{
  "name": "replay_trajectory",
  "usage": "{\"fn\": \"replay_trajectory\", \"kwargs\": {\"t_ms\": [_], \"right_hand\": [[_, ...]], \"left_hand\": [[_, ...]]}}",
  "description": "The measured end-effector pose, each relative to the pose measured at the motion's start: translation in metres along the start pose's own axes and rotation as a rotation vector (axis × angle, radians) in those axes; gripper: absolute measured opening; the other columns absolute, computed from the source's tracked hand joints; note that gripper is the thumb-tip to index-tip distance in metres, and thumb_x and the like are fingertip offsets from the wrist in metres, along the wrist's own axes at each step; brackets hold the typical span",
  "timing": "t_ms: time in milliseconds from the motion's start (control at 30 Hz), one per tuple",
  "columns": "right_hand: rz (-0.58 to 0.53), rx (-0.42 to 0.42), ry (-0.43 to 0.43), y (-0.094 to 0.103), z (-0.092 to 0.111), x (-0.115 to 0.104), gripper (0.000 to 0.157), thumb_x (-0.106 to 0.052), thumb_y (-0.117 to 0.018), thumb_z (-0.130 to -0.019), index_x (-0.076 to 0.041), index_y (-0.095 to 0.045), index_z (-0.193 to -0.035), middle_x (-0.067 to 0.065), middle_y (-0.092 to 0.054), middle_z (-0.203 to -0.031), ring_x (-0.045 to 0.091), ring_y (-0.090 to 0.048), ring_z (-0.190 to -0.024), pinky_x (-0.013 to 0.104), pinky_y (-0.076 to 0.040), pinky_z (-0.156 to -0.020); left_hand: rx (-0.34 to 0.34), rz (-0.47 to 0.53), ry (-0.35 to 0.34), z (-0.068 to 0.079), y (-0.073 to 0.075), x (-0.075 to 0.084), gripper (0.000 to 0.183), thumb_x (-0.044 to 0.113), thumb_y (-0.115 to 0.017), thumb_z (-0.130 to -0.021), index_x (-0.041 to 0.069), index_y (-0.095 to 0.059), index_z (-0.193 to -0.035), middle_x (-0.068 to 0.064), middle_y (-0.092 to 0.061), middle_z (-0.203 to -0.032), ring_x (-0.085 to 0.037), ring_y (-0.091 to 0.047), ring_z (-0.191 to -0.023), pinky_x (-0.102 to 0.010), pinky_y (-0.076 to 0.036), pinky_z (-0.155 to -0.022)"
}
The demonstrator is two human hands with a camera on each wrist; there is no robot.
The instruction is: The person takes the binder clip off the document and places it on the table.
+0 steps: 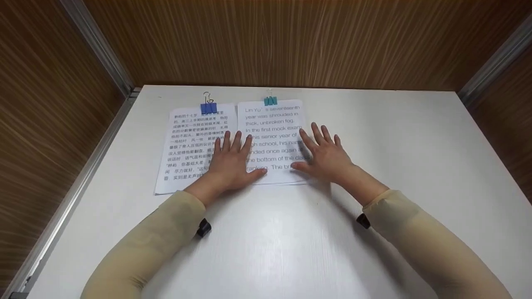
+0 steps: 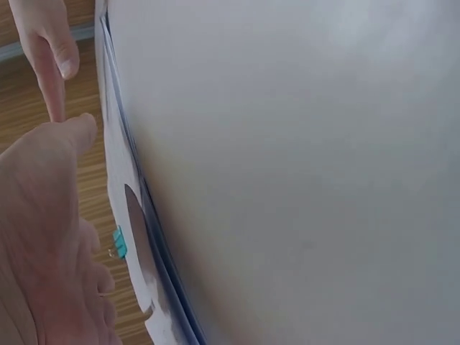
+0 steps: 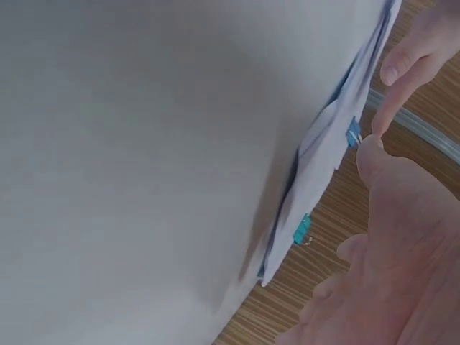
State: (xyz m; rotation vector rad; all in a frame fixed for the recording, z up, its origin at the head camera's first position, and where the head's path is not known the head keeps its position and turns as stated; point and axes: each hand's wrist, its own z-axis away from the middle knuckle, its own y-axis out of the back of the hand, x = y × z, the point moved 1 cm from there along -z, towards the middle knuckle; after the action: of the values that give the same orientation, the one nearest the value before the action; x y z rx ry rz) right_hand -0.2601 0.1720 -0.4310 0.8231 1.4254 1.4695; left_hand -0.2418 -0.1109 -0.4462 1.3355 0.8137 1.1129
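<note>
Two clipped stacks of printed paper lie side by side on the white table. The left stack (image 1: 183,145) carries Chinese text and a blue binder clip (image 1: 208,108) at its top edge. English text fills the right stack (image 1: 270,143), which has a teal binder clip (image 1: 270,101). My left hand (image 1: 230,164) hovers over the inner part of both stacks, fingers straight and spread, palm down. Over the right edge of the English stack is my right hand (image 1: 328,158), fingers also spread. In the left wrist view the hand (image 2: 43,223) shows a gap above the paper. Neither hand grips anything.
The white table (image 1: 415,145) extends to both sides and in front of the papers. A wood-grain panel (image 1: 291,45) rises behind it, with more panels and metal corner strips (image 1: 97,45) at the sides. Dark wrist devices (image 1: 203,228) hang under both sleeves.
</note>
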Motion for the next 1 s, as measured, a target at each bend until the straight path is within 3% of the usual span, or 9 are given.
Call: {"fn": "replay_trajectory", "kwargs": {"t_ms": [200,433,733,1000], "right_hand": [[-0.006,-0.095,0.019,-0.009,-0.008,0.0,0.098,-0.071,-0.054,-0.1,-0.017,-0.014,-0.172,0.016,-0.003,-0.177,0.046,-0.002,-0.161,0.071,-0.011,-0.125],[-0.085,-0.153,0.039,-0.012,-0.01,0.002,0.093,-0.069,-0.054,-0.102,-0.018,-0.018,-0.171,0.013,-0.008,-0.177,0.044,-0.003,-0.161,0.071,-0.01,-0.125],[-0.127,-0.142,0.04,-0.012,-0.007,0.004,0.093,-0.068,-0.057,-0.101,-0.017,-0.023,-0.17,0.014,-0.012,-0.176,0.045,-0.008,-0.161,0.072,-0.011,-0.125],[-0.116,-0.139,0.027,-0.012,0.014,0.009,0.091,-0.065,-0.058,-0.101,-0.016,-0.024,-0.17,0.016,-0.013,-0.175,0.046,-0.009,-0.16,0.073,-0.011,-0.124]], "left_hand": [[-0.097,0.008,0.013,-0.005,-0.001,-0.004,0.112,0.086,-0.044,-0.093,0.015,-0.009,-0.172,-0.014,-0.004,-0.177,-0.046,0.011,-0.16,-0.059,0.007,-0.128],[-0.136,0.027,-0.004,-0.006,0.004,-0.005,0.109,0.083,-0.047,-0.094,0.012,-0.018,-0.171,-0.014,-0.011,-0.176,-0.045,0.007,-0.16,-0.058,0.004,-0.129],[-0.141,0.001,-0.05,-0.012,0.007,-0.002,0.109,0.082,-0.05,-0.094,0.007,-0.024,-0.169,-0.02,-0.019,-0.174,-0.046,-0.002,-0.161,-0.053,0.002,-0.13],[-0.146,-0.03,-0.11,-0.008,0.006,0.01,0.111,0.082,-0.05,-0.094,0.002,-0.027,-0.167,-0.024,-0.022,-0.172,-0.044,-0.01,-0.161,-0.05,-0.001,-0.131]]}}
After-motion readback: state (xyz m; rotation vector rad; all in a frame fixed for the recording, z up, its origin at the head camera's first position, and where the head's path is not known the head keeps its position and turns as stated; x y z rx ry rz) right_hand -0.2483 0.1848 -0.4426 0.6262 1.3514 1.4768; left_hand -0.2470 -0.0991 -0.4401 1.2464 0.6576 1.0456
